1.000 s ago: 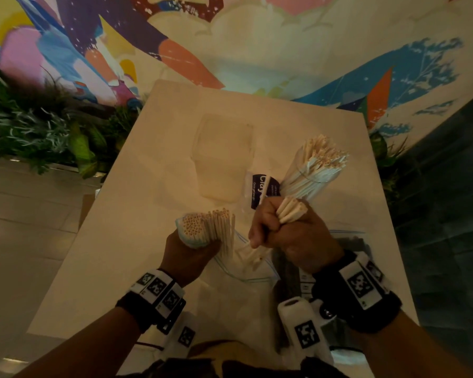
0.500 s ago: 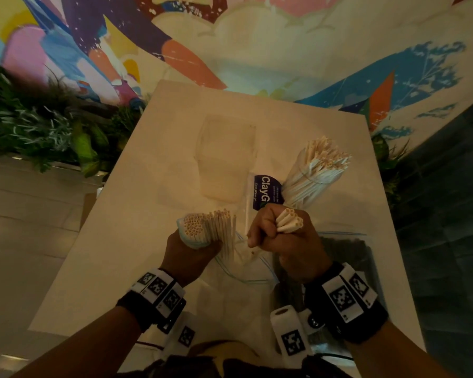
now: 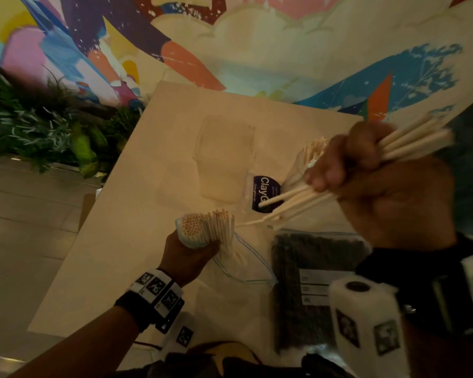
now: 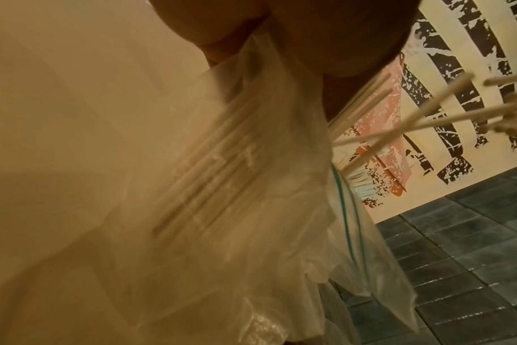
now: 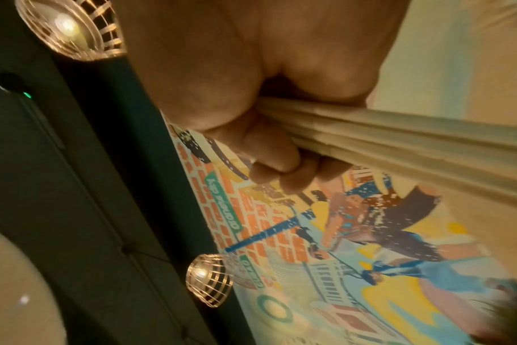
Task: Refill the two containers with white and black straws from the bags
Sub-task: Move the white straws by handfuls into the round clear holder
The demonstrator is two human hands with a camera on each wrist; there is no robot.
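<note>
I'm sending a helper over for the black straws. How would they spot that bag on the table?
On the pale table, look at the near right part, below the raised right hand. A clear zip bag lies flat there, packed dark with black straws; the other bag, in the left hand, holds white ones.

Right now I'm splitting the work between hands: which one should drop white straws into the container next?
Right. The right hand already grips a loose bunch of white straws beside the container. The left hand holds the straw bag.
</note>
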